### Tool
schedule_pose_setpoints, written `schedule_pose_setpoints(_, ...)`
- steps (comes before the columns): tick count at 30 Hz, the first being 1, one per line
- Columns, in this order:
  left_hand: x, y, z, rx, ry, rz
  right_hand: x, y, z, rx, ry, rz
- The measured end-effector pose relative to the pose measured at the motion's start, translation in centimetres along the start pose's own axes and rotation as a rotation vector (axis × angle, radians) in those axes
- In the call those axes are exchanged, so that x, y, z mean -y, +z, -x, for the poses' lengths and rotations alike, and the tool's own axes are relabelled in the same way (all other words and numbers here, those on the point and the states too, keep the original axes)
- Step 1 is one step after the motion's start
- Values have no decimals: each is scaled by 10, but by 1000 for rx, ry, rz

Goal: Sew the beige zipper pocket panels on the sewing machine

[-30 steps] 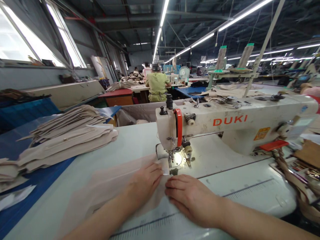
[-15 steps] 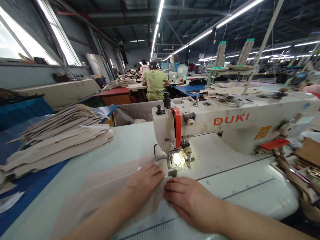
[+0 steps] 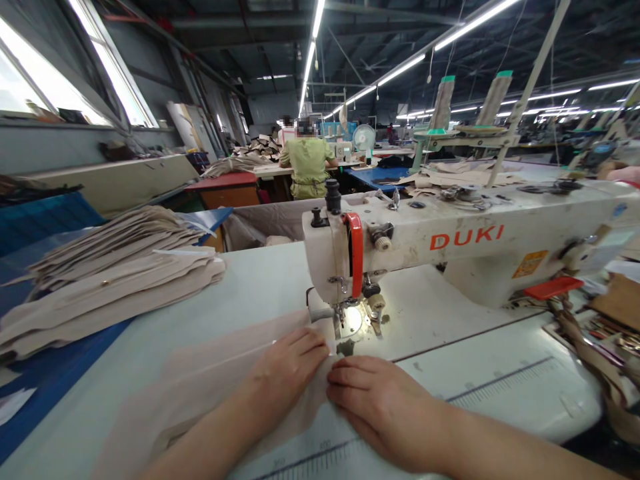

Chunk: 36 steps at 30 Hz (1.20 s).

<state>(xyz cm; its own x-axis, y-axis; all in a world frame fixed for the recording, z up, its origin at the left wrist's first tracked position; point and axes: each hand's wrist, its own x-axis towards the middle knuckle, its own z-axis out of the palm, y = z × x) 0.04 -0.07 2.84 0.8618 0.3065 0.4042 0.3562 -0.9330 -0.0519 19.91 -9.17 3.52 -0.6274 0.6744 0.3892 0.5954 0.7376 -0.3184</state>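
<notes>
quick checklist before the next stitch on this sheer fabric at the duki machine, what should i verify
1. Both hands flat on the fabric: ok. Left hand and right hand press the sheer fabric down on the table.
2. Fingers away from the needle: ok, but close. The fingertips lie just in front of the presser foot.
3. Fabric edge fed under the foot: cannot tell, the hands hide it.
4. Work light on: ok, the needle plate is brightly lit.
5. Fabric free of folds: cannot tell, it is too sheer to read.
6. Stack of cut pieces clear of the fabric: ok, it lies apart, to the left.
</notes>
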Motion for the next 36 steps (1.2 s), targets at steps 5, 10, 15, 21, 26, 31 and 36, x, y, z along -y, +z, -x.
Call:
schedule_pose_setpoints(5, -1, -3, -2, -48, 11, 0, 1, -1, 0, -2, -2, 3)
schedule_pose_setpoints(10, -1, -2, -2, -44, 27, -4, 1, 1, 1, -7, -3, 6)
schedule_pose_setpoints(15, 0, -1, 0, -15, -17, 28, 0, 2, 2, 9, 23, -16)
schedule_pose_setpoints(21, -6, -3, 0, 9, -31, -18, -7, -7, -5, 88, 176, 94)
schedule_pose_setpoints(26, -13, -6, 5, -20, -40, -50, -16, -11, -15, 149, 179, 201)
schedule_pose_setpoints(31, -13, -2, 15, -41, -119, 9, -22, -9, -20, 165, 128, 296)
schedule_pose_setpoints(36, -8, 5, 13, -37, -145, 32, -30, -11, -22, 158, 88, 333)
